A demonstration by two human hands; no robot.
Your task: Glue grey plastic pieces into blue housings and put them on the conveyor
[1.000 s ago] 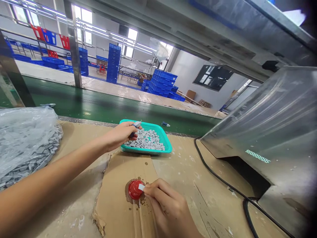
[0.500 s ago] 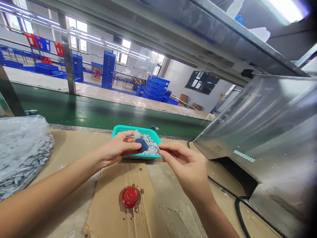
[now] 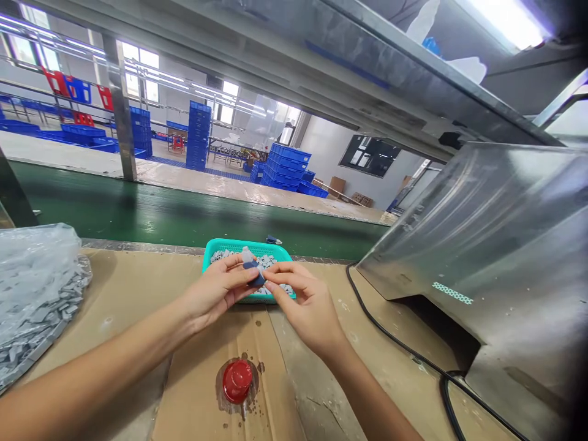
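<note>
My left hand [image 3: 215, 288] is closed around a small dark blue plastic part [image 3: 256, 278] with a whitish tip pointing up. The fingertips of my right hand [image 3: 307, 306] are pinched together against the right side of that part. A small light grey piece in this pinch is mostly hidden by the fingers. Both hands are over the near side of a turquoise plastic basket [image 3: 208, 250], where many small grey pieces [image 3: 224, 254] lie. Nearer to me, a small red dish [image 3: 237, 381] sits on wet-stained cardboard [image 3: 202, 380].
At left lies a clear plastic bag [image 3: 39, 288] of grey pieces. Behind the basket runs a green conveyor belt [image 3: 184, 214], with another dark blue part [image 3: 274, 240] on its near edge. A metal housing [image 3: 441, 245] and black cable [image 3: 390, 337] are at right. A metal shelf hangs overhead.
My right hand has moved left, bringing the small grey piece from beside the dark blue part up against it. My left hand still holds the part. The view has shifted slightly.
</note>
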